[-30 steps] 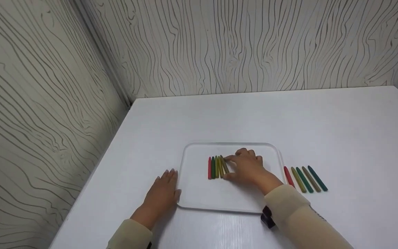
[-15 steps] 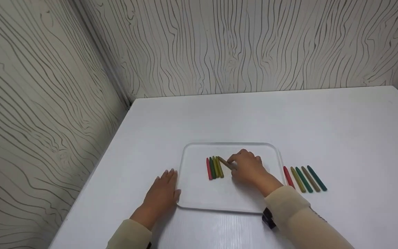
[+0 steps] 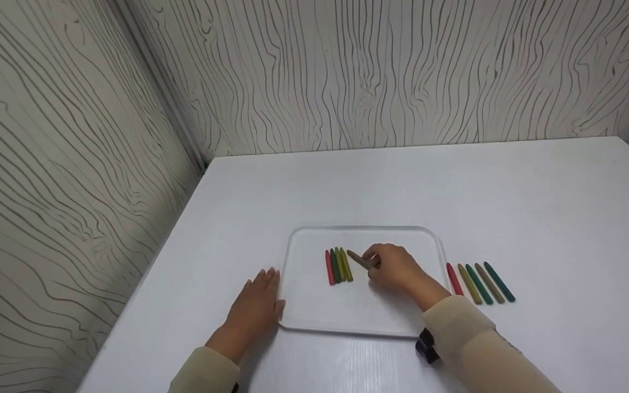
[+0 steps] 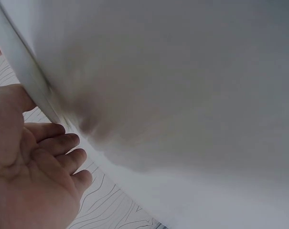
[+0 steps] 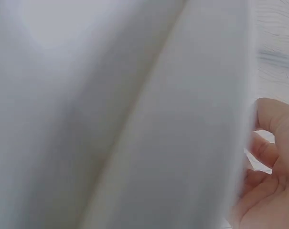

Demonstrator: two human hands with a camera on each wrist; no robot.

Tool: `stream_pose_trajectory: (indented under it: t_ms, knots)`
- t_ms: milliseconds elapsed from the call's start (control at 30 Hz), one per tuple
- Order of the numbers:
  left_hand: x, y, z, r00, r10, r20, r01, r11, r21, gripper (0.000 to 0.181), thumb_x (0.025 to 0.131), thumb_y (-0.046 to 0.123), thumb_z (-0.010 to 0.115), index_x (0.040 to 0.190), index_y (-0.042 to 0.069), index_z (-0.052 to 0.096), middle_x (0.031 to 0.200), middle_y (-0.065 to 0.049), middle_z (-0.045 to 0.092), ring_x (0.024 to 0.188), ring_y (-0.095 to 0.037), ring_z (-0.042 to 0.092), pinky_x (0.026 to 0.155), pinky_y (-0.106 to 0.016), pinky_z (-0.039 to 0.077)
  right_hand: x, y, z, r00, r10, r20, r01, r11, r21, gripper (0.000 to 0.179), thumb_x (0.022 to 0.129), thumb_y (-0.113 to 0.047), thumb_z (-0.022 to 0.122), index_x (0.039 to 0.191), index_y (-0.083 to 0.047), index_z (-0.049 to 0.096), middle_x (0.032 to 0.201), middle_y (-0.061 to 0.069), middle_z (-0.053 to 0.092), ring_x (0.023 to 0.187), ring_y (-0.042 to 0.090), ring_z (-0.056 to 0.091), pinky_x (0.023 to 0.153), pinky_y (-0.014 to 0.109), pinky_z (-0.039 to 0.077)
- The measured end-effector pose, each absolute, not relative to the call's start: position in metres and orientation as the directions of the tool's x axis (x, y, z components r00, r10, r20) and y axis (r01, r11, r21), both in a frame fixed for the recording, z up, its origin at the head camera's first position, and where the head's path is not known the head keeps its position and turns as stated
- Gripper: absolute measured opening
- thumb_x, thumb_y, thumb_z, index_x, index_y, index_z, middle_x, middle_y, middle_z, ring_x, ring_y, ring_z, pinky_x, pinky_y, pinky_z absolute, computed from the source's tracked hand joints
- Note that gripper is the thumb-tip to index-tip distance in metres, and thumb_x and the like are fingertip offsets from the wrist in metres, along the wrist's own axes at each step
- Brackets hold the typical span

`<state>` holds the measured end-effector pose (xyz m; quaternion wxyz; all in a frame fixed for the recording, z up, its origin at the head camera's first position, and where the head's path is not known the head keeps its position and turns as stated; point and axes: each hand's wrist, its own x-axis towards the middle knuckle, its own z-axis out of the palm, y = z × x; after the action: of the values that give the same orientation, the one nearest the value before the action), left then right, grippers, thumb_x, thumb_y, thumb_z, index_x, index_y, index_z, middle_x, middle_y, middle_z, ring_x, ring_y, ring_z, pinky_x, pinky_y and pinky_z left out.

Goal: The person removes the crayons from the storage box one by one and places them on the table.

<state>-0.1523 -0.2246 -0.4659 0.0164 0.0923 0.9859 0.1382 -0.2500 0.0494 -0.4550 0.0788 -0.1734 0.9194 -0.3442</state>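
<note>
My right hand [image 3: 396, 268] is over the white tray [image 3: 314, 316] and pinches a brown crayon [image 3: 359, 259], which slants up to the left. Just left of it, a row of several crayons [image 3: 338, 266] in red, dark green and olive lies on the tray. At the tray's left edge my left hand [image 3: 254, 300] rests, its fingers extended along the rim. In the left wrist view the left hand's palm [image 4: 29, 176] shows, close to the rim. The tray hides much of the right hand [image 5: 273, 176] in the right wrist view; the crayon is not visible there.
To the right of the tray a second row of several crayons [image 3: 481, 283] lies on the white table [image 3: 402, 185]: red, olive, green, brown and dark teal. Wood-patterned walls [image 3: 347, 71] stand behind the table and on its left.
My right hand has drawn the brown crayon away from the end of the row, to the right, and turned it to a stronger slant. The remaining row shifted slightly. My left hand has stayed put.
</note>
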Motion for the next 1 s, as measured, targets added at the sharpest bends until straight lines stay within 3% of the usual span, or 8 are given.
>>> stream_pose_trajectory:
  t_ms: [467, 1000]
  knots:
    - [-0.151, -0.222, -0.465, -0.987, 0.162, -0.015, 0.153, 0.954, 0.26, 0.054, 0.097, 0.019, 0.054, 0.14, -0.009, 0.039, 0.146, -0.022, 0.037, 0.137, -0.037, 0.029, 0.112, -0.05, 0.022, -0.25, 0.068, -0.448, -0.941, -0.337, -0.008, -0.21, 0.603, -0.77, 0.024, 0.081, 0.001, 0.065, 0.105, -0.003, 0.068, 0.085, 0.003, 0.065, 0.08, 0.019, 0.059, 0.072, 0.036, 0.049]
    - [-0.152, -0.224, -0.469, -0.985, 0.17, 0.0, 0.164, 0.952, 0.257, 0.054, 0.095, 0.018, 0.056, 0.138, -0.011, 0.04, 0.144, -0.023, 0.039, 0.135, -0.039, 0.031, 0.111, -0.051, 0.024, -0.245, 0.116, -0.437, -0.962, -0.273, 0.018, -0.179, 0.579, -0.796, 0.028, 0.085, 0.0, 0.06, 0.112, -0.003, 0.065, 0.094, 0.007, 0.065, 0.093, 0.027, 0.064, 0.069, 0.033, 0.051]
